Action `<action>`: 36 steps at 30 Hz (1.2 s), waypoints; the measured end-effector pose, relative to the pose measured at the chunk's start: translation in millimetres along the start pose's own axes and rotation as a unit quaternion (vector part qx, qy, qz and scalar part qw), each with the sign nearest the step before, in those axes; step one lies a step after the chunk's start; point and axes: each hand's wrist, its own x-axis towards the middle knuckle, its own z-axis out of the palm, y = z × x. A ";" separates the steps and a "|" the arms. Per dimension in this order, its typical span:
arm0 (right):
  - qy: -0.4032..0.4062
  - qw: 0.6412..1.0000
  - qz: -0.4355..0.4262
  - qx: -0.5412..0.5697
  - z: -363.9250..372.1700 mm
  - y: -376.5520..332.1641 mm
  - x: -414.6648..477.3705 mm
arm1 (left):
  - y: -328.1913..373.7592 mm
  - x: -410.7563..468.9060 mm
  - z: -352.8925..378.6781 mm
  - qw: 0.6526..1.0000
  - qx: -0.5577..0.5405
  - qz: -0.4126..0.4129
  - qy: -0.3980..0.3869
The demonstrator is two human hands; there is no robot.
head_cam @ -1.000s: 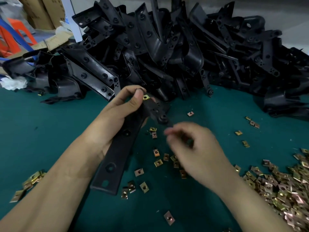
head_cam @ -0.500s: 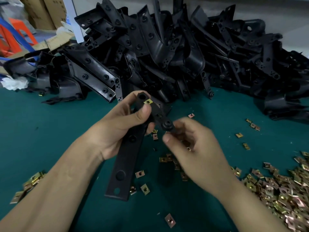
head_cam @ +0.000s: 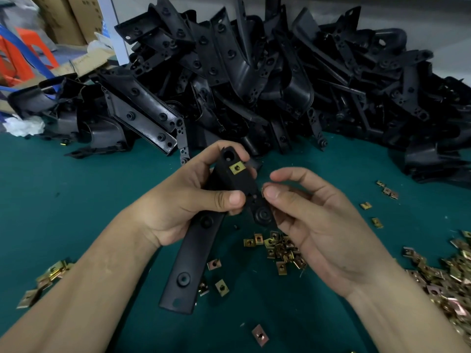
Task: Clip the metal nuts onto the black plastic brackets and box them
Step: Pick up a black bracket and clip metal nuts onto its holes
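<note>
Left hand [head_cam: 183,202] gripped long black plastic bracket [head_cam: 193,253] above green table mat [head_cam: 76,200], thumb across its face, fingers curled behind. One square brass-coloured metal nut [head_cam: 237,168] sat clipped near bracket's upper end. Right hand [head_cam: 318,220] pinched second small nut [head_cam: 263,191] between thumb and forefinger at bracket's edge, other fingers loosely curled. Judged best: square nut's open side to edge, brace bracket firmly, slide until seated. Loose nuts [head_cam: 280,248] lay below, unclipped brackets [head_cam: 254,85] heaped behind.

1. The left hand [head_cam: 193,200] grips the bracket [head_cam: 190,263], thumb across its front, fingers curled behind.
2. The right hand [head_cam: 321,225] pinches a nut [head_cam: 262,192] between thumb and forefinger.
</note>
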 end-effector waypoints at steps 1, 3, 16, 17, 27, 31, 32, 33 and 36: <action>0.002 1.000 0.001 0.000 0.2 0.4 -0.4 | 0.2 -0.1 0.1 1.000 0.002 -0.003 0.001; 0.001 1.000 0.002 -0.001 0.6 1.2 -0.7 | 0.9 -0.1 0.3 1.000 0.001 -0.007 0.003; 0.014 0.996 0.051 -0.076 4.9 -0.5 -5.9 | 2.4 -1.1 4.5 0.995 0.096 -0.008 0.015; 0.011 0.996 0.052 -0.074 5.9 -0.2 -6.5 | 2.3 -0.9 5.3 0.994 0.106 -0.005 0.019; 0.042 0.998 0.005 -0.039 10.0 -14.4 -9.4 | -0.7 4.6 30.0 0.993 0.041 0.002 0.110; 0.084 0.993 -0.082 -0.029 3.1 -52.3 -19.2 | 3.1 3.0 56.2 0.995 -0.020 -0.040 0.084; 0.100 0.988 -0.106 -0.044 -1.0 -61.9 -24.3 | 4.9 3.1 64.3 0.996 -0.025 -0.044 0.079; 0.116 0.983 -0.133 -0.054 -6.7 -71.0 -31.4 | 7.1 4.1 73.4 0.996 -0.031 -0.048 0.071; 0.164 0.962 -0.192 -0.106 -26.4 -93.0 -65.4 | 12.0 10.0 108.8 0.997 -0.023 -0.060 0.035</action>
